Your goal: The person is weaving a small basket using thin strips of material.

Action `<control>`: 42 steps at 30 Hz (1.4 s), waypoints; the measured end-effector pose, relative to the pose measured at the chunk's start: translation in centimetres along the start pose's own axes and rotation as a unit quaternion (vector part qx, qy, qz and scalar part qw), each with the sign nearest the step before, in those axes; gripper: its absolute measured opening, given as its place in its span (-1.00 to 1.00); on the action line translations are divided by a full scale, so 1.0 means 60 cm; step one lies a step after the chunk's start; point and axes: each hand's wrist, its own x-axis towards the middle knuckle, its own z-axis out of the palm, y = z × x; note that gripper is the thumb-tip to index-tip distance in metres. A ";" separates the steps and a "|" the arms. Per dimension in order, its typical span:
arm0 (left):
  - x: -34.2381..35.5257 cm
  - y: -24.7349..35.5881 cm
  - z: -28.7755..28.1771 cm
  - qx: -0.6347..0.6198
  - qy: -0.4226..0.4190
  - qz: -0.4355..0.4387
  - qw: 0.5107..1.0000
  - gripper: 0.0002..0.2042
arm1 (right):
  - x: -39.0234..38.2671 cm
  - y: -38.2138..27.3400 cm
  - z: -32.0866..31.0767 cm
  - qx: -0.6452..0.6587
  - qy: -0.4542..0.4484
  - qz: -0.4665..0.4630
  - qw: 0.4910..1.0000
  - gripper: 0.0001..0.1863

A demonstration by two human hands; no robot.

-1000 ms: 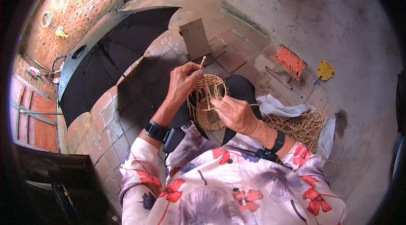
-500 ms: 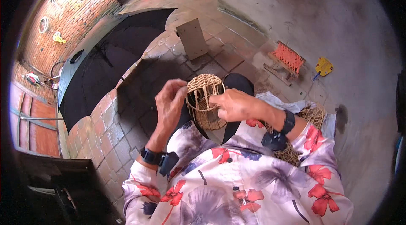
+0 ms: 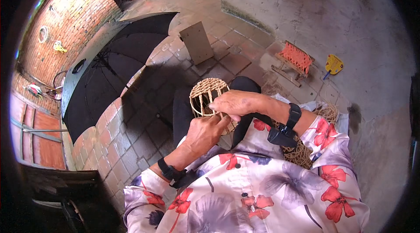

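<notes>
A small woven basket (image 3: 209, 86) of pale straw-coloured strands sits between my knees, its closely woven band towards the far side and open upright strands below it. My right hand (image 3: 238, 103) is closed on the strands at its near right side. Just below, my left hand (image 3: 205, 133) has its fingers bent and pressed together at the basket's near side, close against the right fingers. Both sets of fingertips are partly hidden, so any loose strand in them cannot be made out.
Coils of straw-coloured cord (image 3: 302, 154) lie on a pale sheet by my right side. An open black umbrella (image 3: 118, 71) stands on the tiles at left. Ahead are an upright board (image 3: 196, 43), a low stool with orange webbing (image 3: 295, 59) and a yellow fan-shaped paddle (image 3: 334, 64).
My left hand has come down and right, from beside the basket's upper left to its near side, and its fingers have closed there. My right hand has shifted slightly left over the basket.
</notes>
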 end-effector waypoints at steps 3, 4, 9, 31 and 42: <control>-0.002 0.007 -0.020 -0.054 0.095 0.048 0.993 -0.65 | -0.033 -0.001 0.012 0.022 0.139 -0.084 0.987 -0.70; -0.006 0.004 -0.025 -0.055 0.094 0.047 0.993 -0.65 | -0.040 0.004 0.021 0.023 0.138 -0.084 0.987 -0.70; 0.013 -0.047 -0.049 -0.155 0.215 -0.087 0.960 -0.94 | -0.065 0.019 0.069 -0.056 0.341 -0.122 0.930 -0.85; 0.025 -0.071 -0.039 -0.239 0.264 -0.250 0.901 -0.82 | -0.047 0.000 0.066 -0.043 0.264 -0.102 0.958 -0.58; -0.047 -0.017 0.012 -0.090 0.182 -0.106 0.974 -0.86 | -0.033 -0.027 0.026 0.185 0.037 0.092 0.978 -0.63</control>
